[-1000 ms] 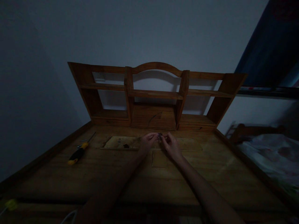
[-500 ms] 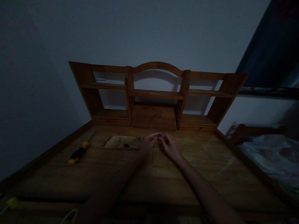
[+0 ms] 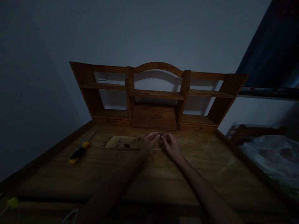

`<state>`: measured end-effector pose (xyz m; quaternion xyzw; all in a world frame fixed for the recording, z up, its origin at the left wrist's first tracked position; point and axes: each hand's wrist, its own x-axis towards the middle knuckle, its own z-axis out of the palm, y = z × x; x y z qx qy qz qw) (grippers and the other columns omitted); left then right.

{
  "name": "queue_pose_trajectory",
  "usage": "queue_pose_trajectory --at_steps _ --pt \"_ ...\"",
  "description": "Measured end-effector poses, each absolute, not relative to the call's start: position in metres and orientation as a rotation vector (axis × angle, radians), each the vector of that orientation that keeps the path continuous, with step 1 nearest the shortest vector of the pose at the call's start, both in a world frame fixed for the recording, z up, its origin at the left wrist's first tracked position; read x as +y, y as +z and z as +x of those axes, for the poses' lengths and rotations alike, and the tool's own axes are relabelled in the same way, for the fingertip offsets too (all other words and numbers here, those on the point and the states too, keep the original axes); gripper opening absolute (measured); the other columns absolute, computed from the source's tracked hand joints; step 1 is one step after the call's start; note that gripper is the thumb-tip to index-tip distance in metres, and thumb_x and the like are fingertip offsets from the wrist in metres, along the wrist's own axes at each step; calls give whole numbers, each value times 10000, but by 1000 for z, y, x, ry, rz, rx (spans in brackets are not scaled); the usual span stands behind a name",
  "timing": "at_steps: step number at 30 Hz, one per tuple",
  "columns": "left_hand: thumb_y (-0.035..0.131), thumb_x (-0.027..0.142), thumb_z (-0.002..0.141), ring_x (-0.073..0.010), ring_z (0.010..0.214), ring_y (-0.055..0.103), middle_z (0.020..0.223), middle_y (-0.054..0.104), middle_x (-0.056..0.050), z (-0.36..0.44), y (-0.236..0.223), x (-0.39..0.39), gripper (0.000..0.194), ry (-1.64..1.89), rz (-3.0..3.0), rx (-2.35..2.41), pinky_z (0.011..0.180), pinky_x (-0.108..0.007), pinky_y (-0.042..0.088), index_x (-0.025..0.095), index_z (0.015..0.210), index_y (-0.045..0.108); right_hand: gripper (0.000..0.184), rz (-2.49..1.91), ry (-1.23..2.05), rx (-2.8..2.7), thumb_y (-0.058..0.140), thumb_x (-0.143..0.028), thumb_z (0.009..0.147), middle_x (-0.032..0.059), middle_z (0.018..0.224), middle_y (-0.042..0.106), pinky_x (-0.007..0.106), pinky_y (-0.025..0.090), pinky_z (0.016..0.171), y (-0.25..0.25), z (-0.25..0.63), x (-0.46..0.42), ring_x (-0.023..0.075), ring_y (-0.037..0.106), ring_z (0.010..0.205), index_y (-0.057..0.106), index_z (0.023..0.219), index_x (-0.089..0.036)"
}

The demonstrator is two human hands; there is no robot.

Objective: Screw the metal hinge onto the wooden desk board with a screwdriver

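Note:
Above the middle of the wooden desk (image 3: 140, 186), my left hand (image 3: 149, 141) and my right hand (image 3: 171, 144) meet with their fingertips almost touching. Both are closed in a pinch around one small dark object (image 3: 161, 135), too small and dim to name. Under and beside them runs a long pale strip (image 3: 116, 142) with dark specks and a dark flake (image 3: 126, 145) on it. A square pale patch (image 3: 160, 159) shows on the desktop between my wrists.
To the left lies a screwdriver (image 3: 79, 153) with a black and yellow handle, beside small metal pieces. A wooden shelf unit (image 3: 156, 94) stands along the back against the wall. Something yellow (image 3: 12, 203) and a white cable (image 3: 70, 214) are at the lower left.
My fingertips have shifted slightly to the right with the small dark object, and my fingers have changed their hold a little. The desk and tools are unchanged.

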<state>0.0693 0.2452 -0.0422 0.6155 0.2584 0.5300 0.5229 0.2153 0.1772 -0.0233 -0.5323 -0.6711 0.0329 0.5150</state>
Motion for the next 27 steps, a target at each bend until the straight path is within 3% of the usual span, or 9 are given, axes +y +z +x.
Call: queue_pose_trajectory --at_steps 7,27 --pt "748 431 743 -230 909 703 1011 734 -98 69 -39 242 374 1212 1409 624 750 -347 601 131 959 695 215 -1331 38 -1558 483 -391 966 24 802 646 285 413 639 -25 219 179 171 584 684 580 877 -222" --pt "802 387 681 -177 784 692 824 714 -38 73 -35 237 327 1227 1368 632 712 -302 600 136 834 658 152 -1338 15 -1630 533 -331 932 12 776 662 260 421 628 -27 219 178 156 605 663 619 885 -214"
